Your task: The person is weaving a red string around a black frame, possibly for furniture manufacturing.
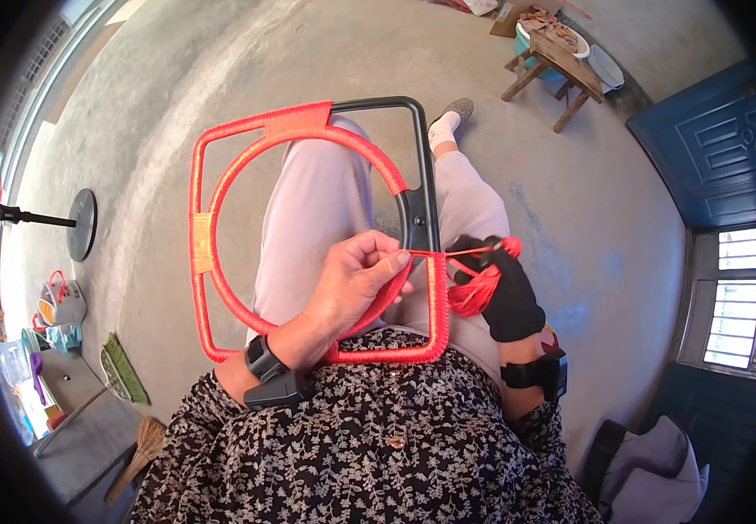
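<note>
Across my lap rests a black frame [425, 157], a rounded square with a ring inside it. Red cord [200, 306] is wound tightly over most of it; the top right corner and part of the right side show bare black. My bare left hand [362, 278] pinches the cord against the right side, thumb and forefinger together where the winding ends. A strand runs taut from there to my right hand [510, 297], which wears a black glove and is closed around a loose bundle of red cord [476, 293].
A wooden stool [561, 65] stands at the far right before a tub, near a blue door [701, 144]. On the left are a round black stand base [83, 224], a green broom [122, 367] and a bucket [63, 301]. A grey-covered seat [657, 467] is at lower right.
</note>
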`<state>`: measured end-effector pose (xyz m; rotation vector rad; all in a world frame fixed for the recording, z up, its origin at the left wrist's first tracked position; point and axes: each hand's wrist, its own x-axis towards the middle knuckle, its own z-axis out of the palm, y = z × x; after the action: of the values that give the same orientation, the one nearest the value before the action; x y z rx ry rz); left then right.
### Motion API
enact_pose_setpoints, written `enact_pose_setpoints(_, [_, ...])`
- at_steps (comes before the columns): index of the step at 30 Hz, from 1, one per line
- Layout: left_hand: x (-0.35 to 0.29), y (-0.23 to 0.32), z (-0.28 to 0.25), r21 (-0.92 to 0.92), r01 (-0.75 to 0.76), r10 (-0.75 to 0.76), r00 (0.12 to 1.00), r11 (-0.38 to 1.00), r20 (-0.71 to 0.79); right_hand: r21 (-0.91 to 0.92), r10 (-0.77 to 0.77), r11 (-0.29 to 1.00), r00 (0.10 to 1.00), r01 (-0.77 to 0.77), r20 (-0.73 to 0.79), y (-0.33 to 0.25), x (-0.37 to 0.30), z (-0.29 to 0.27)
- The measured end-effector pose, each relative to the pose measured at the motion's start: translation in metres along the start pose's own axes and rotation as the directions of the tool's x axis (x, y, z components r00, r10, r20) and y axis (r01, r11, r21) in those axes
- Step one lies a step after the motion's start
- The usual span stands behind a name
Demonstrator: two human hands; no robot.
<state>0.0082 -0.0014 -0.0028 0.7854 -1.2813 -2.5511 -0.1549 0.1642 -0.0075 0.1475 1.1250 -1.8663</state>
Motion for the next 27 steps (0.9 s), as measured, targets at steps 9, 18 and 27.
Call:
enact_pose_setpoints(9, [-0.001, 0.008, 0.001, -0.19, 0.144, -0.137, 0.989, 0.971, 0.049, 0.299, -0.071, 0.946, 0.817, -0.127, 0.572, 0.004, 0.025, -0.002])
enact_pose_setpoints(18, [0.0, 0.001, 0.001, -0.088, 0.102, -0.095, 0.993, 0.991, 0.075, -0.946, -0.563, 0.243, 0.826, 0.214, 0.042, -0.037, 0.02, -0.013])
enact_pose_setpoints(27, [0.003, 0.0, 0.001, -0.187, -0.123, 0.122, 0.992, 0.975, -0.016, -0.508, -0.291, -0.591, 0.422, 0.627, 0.859, -0.014, -0.017, 0.078])
